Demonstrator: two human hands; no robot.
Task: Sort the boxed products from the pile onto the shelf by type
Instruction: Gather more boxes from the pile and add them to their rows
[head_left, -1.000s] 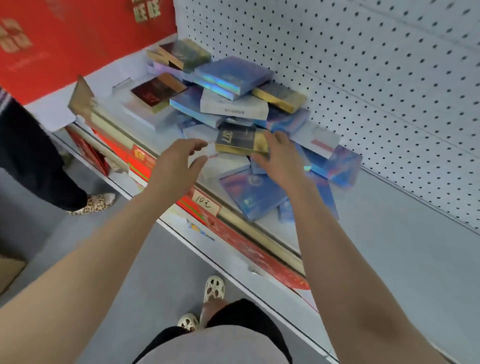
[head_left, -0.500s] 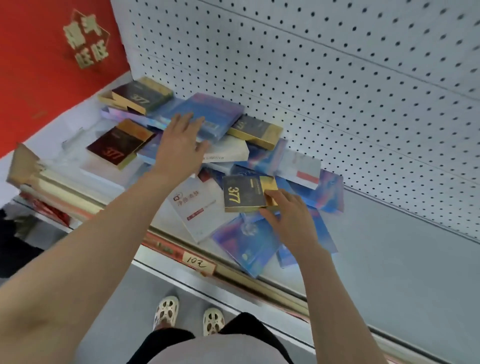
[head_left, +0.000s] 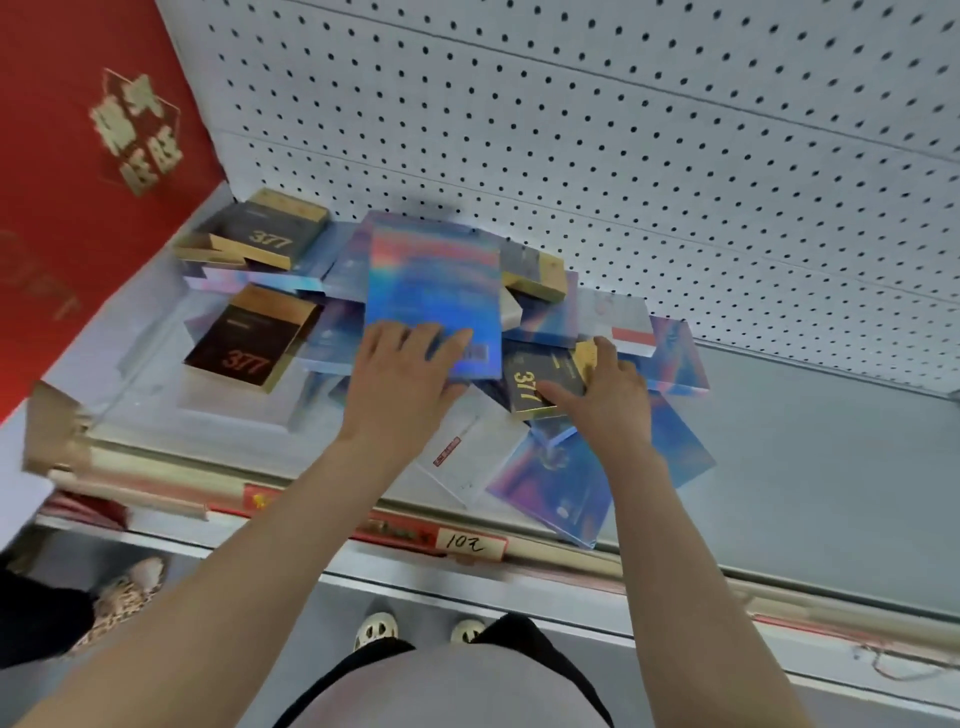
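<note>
Now, from the head camera, we have our left hand (head_left: 397, 382) up on the big holographic blue box (head_left: 434, 291), gripping its near edge, where a moment ago it hovered open. Our right hand (head_left: 605, 397) still pinches the black 377 box (head_left: 535, 382) amid the pile (head_left: 550, 467) on the shelf (head_left: 831, 467). Two types picked, sorting barely begun.

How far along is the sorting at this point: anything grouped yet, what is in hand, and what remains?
Nothing looks grouped: dark 377 boxes, holographic blue boxes and white boxes lie mixed in one pile, and the shelf to its right holds no sorted rows. In hand: the left hand grips a large holographic blue box, the right hand a dark 377 box. Nearly the whole pile remains.
</note>
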